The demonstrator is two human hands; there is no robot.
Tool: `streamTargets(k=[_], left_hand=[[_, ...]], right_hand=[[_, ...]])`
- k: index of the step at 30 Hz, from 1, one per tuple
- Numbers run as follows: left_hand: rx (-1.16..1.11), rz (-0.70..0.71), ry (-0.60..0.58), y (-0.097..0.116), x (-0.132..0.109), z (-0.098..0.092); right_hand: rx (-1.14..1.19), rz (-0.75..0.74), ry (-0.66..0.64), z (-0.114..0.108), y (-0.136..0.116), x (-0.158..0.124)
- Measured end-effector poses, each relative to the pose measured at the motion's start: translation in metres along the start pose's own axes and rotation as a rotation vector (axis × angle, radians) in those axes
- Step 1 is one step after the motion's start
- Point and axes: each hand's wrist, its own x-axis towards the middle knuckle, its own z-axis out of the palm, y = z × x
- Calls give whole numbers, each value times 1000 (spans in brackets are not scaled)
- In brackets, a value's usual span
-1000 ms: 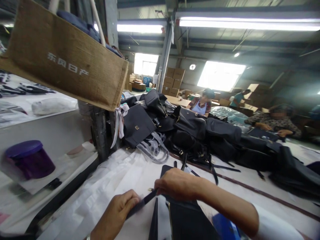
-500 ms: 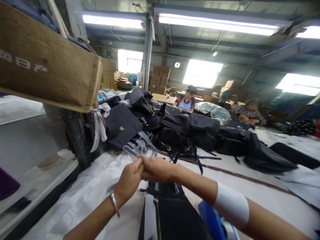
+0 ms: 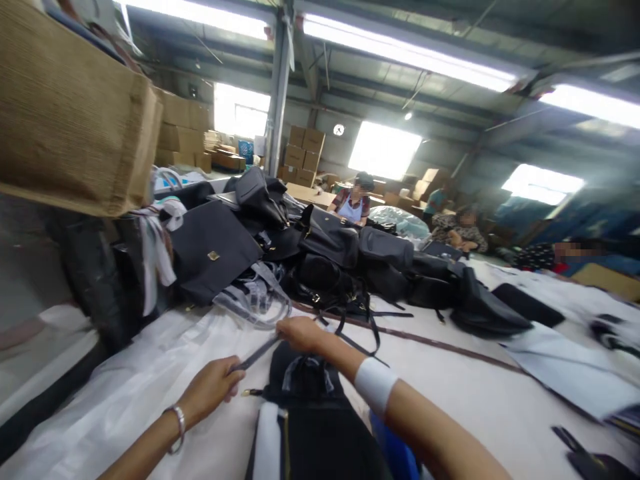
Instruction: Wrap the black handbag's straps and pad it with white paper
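A thin dark strap (image 3: 257,353) is stretched at a slant between my two hands. My left hand (image 3: 213,385), with a silver bracelet at the wrist, pinches its lower end. The upper end is gripped by my right hand (image 3: 299,333), whose forearm wears a white band (image 3: 376,385). Below my hands lies a black bag (image 3: 323,437) with a brass zip and a white strip along its left side. Clear-wrapped straps (image 3: 253,300) lie in a loose bunch just beyond my right hand.
Several black bags (image 3: 330,237) are heaped across the table (image 3: 450,373). A brown woven bag (image 3: 70,113) hangs at upper left, with pale ribbons (image 3: 157,253) below it. White sheeting (image 3: 150,373) covers the left side. A blue object (image 3: 395,447) sits under my right arm. Co-workers sit across the table.
My hands were together and have drawn apart, the left moving down and left, so the strap now shows between them. The view has turned slightly right.
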Motion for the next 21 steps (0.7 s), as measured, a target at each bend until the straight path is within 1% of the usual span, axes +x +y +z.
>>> streamTargets(k=[3, 5, 7, 9, 11, 12, 13, 14, 16, 17, 18, 19, 20, 21], left_hand=[[131, -9, 77, -4, 20, 18], [188, -11, 124, 1, 26, 29], [209, 3, 164, 8, 31, 35], [210, 13, 200, 12, 35, 30], [197, 34, 248, 10, 30, 13], [189, 44, 276, 8, 20, 2], [181, 48, 306, 6, 4, -11], [174, 38, 335, 3, -18, -22], [157, -34, 394, -6, -73, -38], [144, -96, 428, -12, -104, -41], [126, -174, 476, -19, -135, -38], [104, -253, 521, -27, -165, -31], [79, -324, 551, -36, -192, -19], [24, -395, 573, -46, -216, -4]], right_hand=[[-47, 88, 44, 1, 11, -18], [-51, 152, 100, -2, 16, -38], [-26, 203, 138, -5, 23, -59], [27, 185, 142, -5, 30, -71], [99, 124, 142, -5, 31, -79], [131, 93, 146, -7, 28, -82], [161, 80, 167, -10, 21, -87], [194, 81, 194, -16, 12, -94], [280, 106, 270, -31, -12, -111], [339, 112, 299, -38, -26, -122], [408, 99, 330, -45, -41, -133], [481, 81, 341, -48, -57, -144], [566, 70, 330, -48, -75, -154], [680, 34, 287, -45, -95, -164]])
